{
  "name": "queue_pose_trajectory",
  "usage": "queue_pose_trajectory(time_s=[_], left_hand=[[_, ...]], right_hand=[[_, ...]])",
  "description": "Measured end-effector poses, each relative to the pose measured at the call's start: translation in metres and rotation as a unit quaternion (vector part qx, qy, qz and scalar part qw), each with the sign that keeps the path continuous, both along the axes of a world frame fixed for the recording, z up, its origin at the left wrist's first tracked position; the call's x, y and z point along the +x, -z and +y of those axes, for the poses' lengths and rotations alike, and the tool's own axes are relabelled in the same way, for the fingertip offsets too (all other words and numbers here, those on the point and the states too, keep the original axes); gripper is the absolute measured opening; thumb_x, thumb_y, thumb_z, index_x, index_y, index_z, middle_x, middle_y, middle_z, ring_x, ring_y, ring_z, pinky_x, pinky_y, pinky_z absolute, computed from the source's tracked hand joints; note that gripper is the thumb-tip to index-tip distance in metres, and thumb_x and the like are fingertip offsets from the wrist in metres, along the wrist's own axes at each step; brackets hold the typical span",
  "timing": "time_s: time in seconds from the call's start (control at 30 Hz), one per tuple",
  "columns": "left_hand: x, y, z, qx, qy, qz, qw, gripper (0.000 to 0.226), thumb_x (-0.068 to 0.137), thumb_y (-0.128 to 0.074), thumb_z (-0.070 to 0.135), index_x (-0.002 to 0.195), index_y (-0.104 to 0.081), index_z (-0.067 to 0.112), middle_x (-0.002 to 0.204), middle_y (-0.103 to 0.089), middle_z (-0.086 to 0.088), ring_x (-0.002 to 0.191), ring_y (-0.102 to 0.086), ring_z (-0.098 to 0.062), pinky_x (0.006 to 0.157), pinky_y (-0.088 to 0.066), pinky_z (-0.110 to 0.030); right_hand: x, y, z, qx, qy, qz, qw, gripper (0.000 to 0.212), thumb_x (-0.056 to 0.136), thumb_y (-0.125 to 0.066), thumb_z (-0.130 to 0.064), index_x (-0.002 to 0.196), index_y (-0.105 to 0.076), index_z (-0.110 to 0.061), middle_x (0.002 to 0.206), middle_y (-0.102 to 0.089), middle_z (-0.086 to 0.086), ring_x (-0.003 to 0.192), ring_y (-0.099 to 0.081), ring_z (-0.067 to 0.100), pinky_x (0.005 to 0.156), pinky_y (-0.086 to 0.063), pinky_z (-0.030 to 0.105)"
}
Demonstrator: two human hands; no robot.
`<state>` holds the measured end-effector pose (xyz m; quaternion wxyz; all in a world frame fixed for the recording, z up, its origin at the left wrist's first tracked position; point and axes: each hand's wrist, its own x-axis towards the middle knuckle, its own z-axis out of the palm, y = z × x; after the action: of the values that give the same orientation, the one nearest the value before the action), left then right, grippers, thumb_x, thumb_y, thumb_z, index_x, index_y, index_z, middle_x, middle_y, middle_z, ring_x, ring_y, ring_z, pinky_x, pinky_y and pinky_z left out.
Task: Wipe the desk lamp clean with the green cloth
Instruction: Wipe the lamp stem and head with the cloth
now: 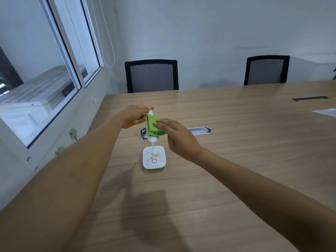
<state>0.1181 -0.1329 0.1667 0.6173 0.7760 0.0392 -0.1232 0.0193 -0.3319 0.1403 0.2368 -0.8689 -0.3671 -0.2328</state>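
A small white desk lamp stands on the wooden table; its square base (154, 161) carries a pink ring and some brown crumbs. The lamp's head (152, 139) leans over the base and is mostly covered. My left hand (134, 115) grips the far end of the lamp head. My right hand (177, 136) presses a folded green cloth (152, 126) against the head from the right side. The lamp's neck is largely hidden behind cloth and fingers.
A metal cable grommet (200, 130) is sunk into the table (236, 151) just behind the lamp. Two black mesh chairs (151, 76) (266, 70) stand at the far edge. A window (45, 79) runs along the left wall. White paper (325, 112) lies far right.
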Motion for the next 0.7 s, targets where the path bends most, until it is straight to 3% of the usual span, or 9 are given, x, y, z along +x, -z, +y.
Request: queue_pose_trajectory(time_s=[0.2, 0.3, 0.4, 0.5, 0.57, 0.63, 0.7], left_hand=[[0.001, 0.002, -0.001, -0.008, -0.004, -0.002, 1.000, 0.034, 0.095, -0.054, 0.022, 0.126, -0.060, 0.012, 0.120, -0.060, 0.000, 0.109, -0.054, -0.012, 0.094, -0.044, -0.024], [0.001, 0.003, -0.001, -0.009, -0.005, -0.001, 1.000, 0.034, 0.094, -0.054, 0.023, 0.126, -0.061, 0.012, 0.119, -0.060, 0.000, 0.109, -0.054, -0.012, 0.096, -0.043, -0.025], [0.000, 0.006, -0.001, -0.003, -0.022, -0.006, 1.000, 0.034, 0.091, -0.059, 0.032, 0.122, -0.063, 0.018, 0.123, -0.060, 0.002, 0.114, -0.054, -0.014, 0.099, -0.044, -0.028], [-0.005, 0.019, 0.000, 0.009, -0.066, -0.028, 0.997, 0.049, 0.089, -0.054, 0.049, 0.129, -0.056, 0.022, 0.132, -0.056, 0.004, 0.122, -0.051, -0.017, 0.102, -0.042, -0.035], [-0.011, 0.038, 0.003, 0.065, -0.076, -0.059, 0.993, 0.046, 0.092, -0.047, 0.049, 0.126, -0.059, 0.021, 0.129, -0.057, 0.002, 0.118, -0.052, -0.018, 0.101, -0.044, -0.035], [-0.021, 0.063, 0.010, 0.221, -0.044, -0.092, 0.970, 0.032, 0.094, -0.045, 0.040, 0.113, -0.065, 0.023, 0.116, -0.063, -0.003, 0.105, -0.055, -0.017, 0.086, -0.045, -0.025], [-0.030, 0.094, 0.021, 0.364, 0.006, -0.102, 0.926, 0.035, 0.095, -0.046, 0.036, 0.125, -0.060, 0.023, 0.130, -0.062, -0.005, 0.117, -0.056, -0.019, 0.093, -0.040, -0.025]], right_hand=[[-0.030, 0.017, -0.017, 0.000, -0.031, -0.062, 0.998, 0.052, 0.072, -0.053, 0.022, 0.119, -0.063, 0.002, 0.124, -0.065, 0.019, 0.119, -0.059, 0.036, 0.097, -0.053, 0.042], [-0.028, 0.029, -0.026, 0.063, -0.010, -0.082, 0.995, 0.047, 0.078, -0.040, 0.016, 0.118, -0.061, 0.004, 0.123, -0.064, 0.022, 0.119, -0.059, 0.033, 0.101, -0.047, 0.035], [-0.014, 0.048, -0.028, 0.166, 0.065, 0.001, 0.984, 0.057, 0.071, -0.037, 0.020, 0.123, -0.052, 0.000, 0.123, -0.061, 0.022, 0.114, -0.056, 0.031, 0.096, -0.045, 0.028], [0.007, 0.074, -0.025, 0.148, 0.128, 0.109, 0.975, 0.055, 0.076, -0.042, 0.020, 0.126, -0.050, -0.001, 0.123, -0.060, 0.018, 0.112, -0.057, 0.034, 0.089, -0.044, 0.025], [0.018, 0.091, -0.021, 0.094, 0.138, 0.156, 0.973, 0.056, 0.078, -0.044, 0.017, 0.130, -0.048, -0.002, 0.129, -0.058, 0.017, 0.117, -0.056, 0.032, 0.093, -0.047, 0.033], [0.029, 0.106, -0.015, 0.045, 0.137, 0.188, 0.971, 0.057, 0.078, -0.044, 0.015, 0.132, -0.049, -0.005, 0.132, -0.057, 0.016, 0.119, -0.055, 0.031, 0.095, -0.048, 0.036], [0.041, 0.118, -0.009, 0.003, 0.143, 0.217, 0.966, 0.057, 0.079, -0.044, 0.014, 0.133, -0.050, -0.007, 0.134, -0.056, 0.015, 0.120, -0.055, 0.031, 0.097, -0.048, 0.037]])
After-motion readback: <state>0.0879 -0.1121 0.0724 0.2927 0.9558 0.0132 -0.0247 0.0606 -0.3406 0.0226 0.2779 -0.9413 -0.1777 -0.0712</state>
